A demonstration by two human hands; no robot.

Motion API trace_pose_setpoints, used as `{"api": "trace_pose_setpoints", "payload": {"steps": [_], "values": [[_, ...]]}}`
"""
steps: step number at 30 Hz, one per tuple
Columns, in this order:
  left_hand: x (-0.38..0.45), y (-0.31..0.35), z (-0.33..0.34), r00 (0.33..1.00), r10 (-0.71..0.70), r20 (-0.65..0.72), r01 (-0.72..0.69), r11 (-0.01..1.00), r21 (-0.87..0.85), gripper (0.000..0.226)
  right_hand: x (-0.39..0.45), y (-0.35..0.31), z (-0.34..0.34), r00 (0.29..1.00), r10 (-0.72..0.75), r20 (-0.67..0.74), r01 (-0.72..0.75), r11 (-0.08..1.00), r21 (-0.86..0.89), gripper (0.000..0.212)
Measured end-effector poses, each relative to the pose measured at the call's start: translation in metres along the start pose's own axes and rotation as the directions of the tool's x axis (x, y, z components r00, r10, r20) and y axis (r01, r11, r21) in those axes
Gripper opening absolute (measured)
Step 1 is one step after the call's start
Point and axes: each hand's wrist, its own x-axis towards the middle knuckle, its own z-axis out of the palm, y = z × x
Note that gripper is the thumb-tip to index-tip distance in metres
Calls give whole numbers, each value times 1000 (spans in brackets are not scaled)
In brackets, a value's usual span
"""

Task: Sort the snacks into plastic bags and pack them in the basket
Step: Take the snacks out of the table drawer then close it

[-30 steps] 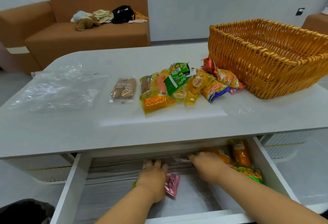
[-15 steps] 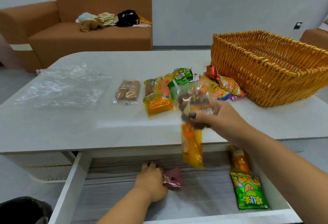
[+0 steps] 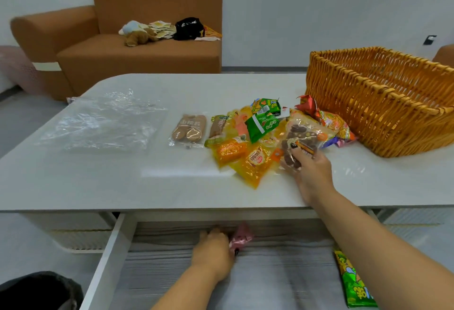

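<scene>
I judge the job barely begun: nothing is bagged, the clear plastic bags [image 3: 103,122] lie flat and unused at the far left of the worktop [image 3: 172,186], and the wicker basket [image 3: 383,103] at the right holds nothing that I can see from here. What I have is gathering: a loose snack pile [image 3: 260,137] sits mid-worktop, just beside the basket's near wall. My right hand [image 3: 312,172] has its grip closed on the near end of a clear cookie packet [image 3: 302,137], which rests on the pile's right side; its long axis runs from my fingers up and away toward the basket. An orange packet [image 3: 255,164] lies beside it, long axis slanting toward the near edge of the worktop. Below, in the open drawer [image 3: 108,260], my left hand [image 3: 213,255] has its grip curled on a small pink packet [image 3: 242,237] at the back, and a green packet [image 3: 353,282] lies lengthwise along the drawer's right side, still to be lifted out. Sorting, bagging and packing all remain.
</scene>
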Motion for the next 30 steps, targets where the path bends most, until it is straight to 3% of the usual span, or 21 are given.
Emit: {"api": "trace_pose_setpoints", "payload": {"steps": [3,6,8,11,14,16,18,20,23,25,28,30], "values": [[3,-4,-3,1000,27,1,-26,998,-59,32,-5,-4,-12,990,-116,-80,102,982,-162,14],[5,-6,-6,997,71,-22,-74,983,-169,20,-5,-10,-19,991,-110,-80,92,975,-201,28],[6,-8,-8,994,104,-43,-111,970,-217,20,-7,-16,-16,991,-129,-20,121,962,-245,39],[4,-9,-12,988,143,-65,-155,946,-285,30,-8,-32,11,962,-201,183,254,906,-338,44],[-3,-6,-17,980,191,-56,-199,924,-326,32,-6,-47,55,949,-32,312,165,897,-410,49],[-10,-3,-18,969,237,-73,-247,898,-363,25,-11,-50,83,925,125,359,58,887,-458,41],[-22,-4,-20,954,277,-115,-299,852,-430,20,-20,-42,103,852,268,451,37,827,-561,22],[-37,-9,-21,945,286,-157,-325,786,-526,15,-26,-20,114,805,361,471,76,724,-685,23],[-61,-16,-32,949,253,-186,-312,691,-652,14,-24,18,115,863,283,417,220,533,-817,25],[-72,-20,-46,958,215,-188,-285,660,-695,14,-26,32,112,880,203,429,293,478,-828,30],[-88,-24,-74,963,221,-156,-260,603,-754,12,-30,36,104,853,40,521,470,377,-798,38],[-98,-23,-94,972,193,-131,-216,526,-822,18,-32,31,96,809,-98,580,575,338,-745,29]]}}
